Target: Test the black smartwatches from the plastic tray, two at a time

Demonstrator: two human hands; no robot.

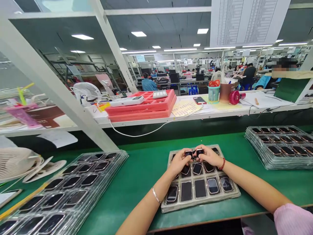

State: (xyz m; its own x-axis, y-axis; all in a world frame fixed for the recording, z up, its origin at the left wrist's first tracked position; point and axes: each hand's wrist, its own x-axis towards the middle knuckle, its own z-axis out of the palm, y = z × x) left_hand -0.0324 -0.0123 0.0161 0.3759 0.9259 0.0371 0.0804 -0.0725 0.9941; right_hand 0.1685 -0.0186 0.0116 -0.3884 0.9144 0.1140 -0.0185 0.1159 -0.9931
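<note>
My left hand [180, 160] is closed on a smartwatch body [188, 153] with a dark, lit screen. Beside it, my right hand [208, 156] pinches a second smartwatch [200, 152], its screen also lit. The two watches are held close together, apart from each other, over the far part of a clear plastic tray [199, 204]. Several strapless watches, such as one watch [213, 185] in the near row, lie face up in the tray's pockets. Two near pockets show only a flat dark rectangle. My fingers hide part of the far row.
Stacked trays of watches stand at left [96, 182] and right [288, 153] on the green table mat [137, 169]. A white fan [17, 164] sits far left. Across the back, a shelf holds red foam trays [141, 112], a phone [200, 100] and a cup [214, 93]. Co-workers sit beyond.
</note>
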